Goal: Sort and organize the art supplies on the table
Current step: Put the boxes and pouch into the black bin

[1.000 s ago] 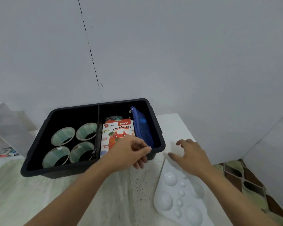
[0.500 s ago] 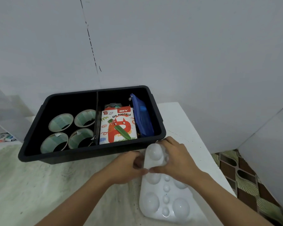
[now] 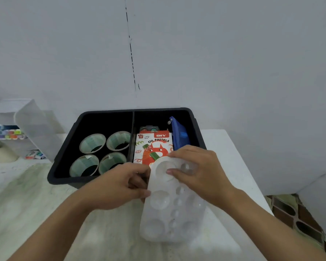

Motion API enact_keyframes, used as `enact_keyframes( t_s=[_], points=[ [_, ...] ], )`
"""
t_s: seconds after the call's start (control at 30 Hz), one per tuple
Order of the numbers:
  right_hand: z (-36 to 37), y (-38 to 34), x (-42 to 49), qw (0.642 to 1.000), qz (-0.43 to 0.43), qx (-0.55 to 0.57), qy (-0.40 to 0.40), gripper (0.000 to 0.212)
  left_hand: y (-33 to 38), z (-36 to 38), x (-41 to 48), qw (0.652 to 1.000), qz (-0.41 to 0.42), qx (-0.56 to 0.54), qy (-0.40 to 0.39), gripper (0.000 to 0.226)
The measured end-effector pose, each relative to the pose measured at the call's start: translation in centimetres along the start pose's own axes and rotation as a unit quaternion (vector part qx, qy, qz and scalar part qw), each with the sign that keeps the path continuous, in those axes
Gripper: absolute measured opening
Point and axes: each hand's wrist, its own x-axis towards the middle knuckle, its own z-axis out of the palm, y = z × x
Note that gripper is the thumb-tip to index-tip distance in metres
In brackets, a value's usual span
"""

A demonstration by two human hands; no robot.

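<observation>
A white paint palette with round wells is lifted, its far end over the front rim of the black bin. My left hand grips the palette's left edge. My right hand grips its far right end, thumb on top. In the bin's right compartment lie an oil pastels box, a blue pouch and small paint pots. The left compartment holds several tape rolls.
A translucent plastic organiser with coloured markers stands at the left, small items below it. The white table's right edge drops to a patterned floor. A grey wall is close behind the bin.
My right hand took hold of the palette and brought it left and up from the table toward the bin. My left hand left the bin and gripped the palette's left edge.
</observation>
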Motion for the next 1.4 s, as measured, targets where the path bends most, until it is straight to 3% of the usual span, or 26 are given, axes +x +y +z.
enact_keyframes(
  t_s=[0.13, 0.3, 0.37, 0.5, 0.6, 0.73, 0.77, 0.87, 0.97, 1.07, 1.2, 1.4],
  points=[
    [-1.0, -0.8, 4.7, 0.995, -0.034, 0.063, 0.074, 0.025, 2.0, -3.7, -0.4, 0.994, 0.044, -0.001, 0.098, 0.009],
    [-2.3, -0.4, 11.0, 0.978, 0.061, 0.191, 0.061, 0.021, 4.8, -9.3, 1.8, 0.96, 0.099, 0.004, 0.262, 0.014],
    [-2.6, 0.1, 13.6, 0.969, 0.063, 0.219, 0.096, 0.02, 5.9, -11.2, 3.7, 0.945, 0.112, 0.043, 0.304, 0.015],
    [-3.8, 1.2, 17.9, 0.938, 0.065, 0.266, 0.211, 0.032, 7.1, -13.4, 8.1, 0.916, 0.139, 0.098, 0.364, 0.012],
    [-4.2, 2.7, 19.7, 0.908, 0.105, 0.357, 0.194, 0.048, 6.4, -13.6, 11.5, 0.902, 0.158, 0.049, 0.399, 0.012],
    [-2.5, 5.9, 20.6, 0.941, 0.103, 0.294, 0.13, 0.025, 3.2, -13.0, 15.6, 0.907, 0.108, -0.061, 0.402, 0.01],
    [-2.1, 6.4, 20.6, 0.951, 0.093, 0.269, 0.124, 0.021, 2.2, -12.9, 16.3, 0.907, 0.082, -0.036, 0.411, 0.006],
    [-1.7, 7.6, 21.0, 0.969, 0.071, 0.207, 0.114, 0.011, -0.4, -12.5, 17.4, 0.91, -0.01, 0.122, 0.397, 0.023],
    [-1.6, 8.0, 21.5, 0.987, 0.047, 0.132, 0.073, 0.008, -1.5, -10.8, 17.9, 0.898, -0.043, 0.353, 0.261, 0.028],
    [-0.9, 8.0, 22.1, 0.999, -0.012, 0.038, 0.005, 0.009, -2.0, -8.8, 19.1, 0.843, -0.062, 0.514, 0.144, 0.043],
    [0.9, 7.9, 22.7, 0.993, -0.054, -0.093, -0.053, 0.006, -2.2, -7.3, 20.9, 0.81, -0.121, 0.564, 0.103, 0.056],
    [2.8, 7.9, 23.6, 0.971, -0.076, -0.197, -0.112, 0.035, -3.0, -6.8, 21.3, 0.808, -0.111, 0.561, 0.144, 0.052]
  ],
)
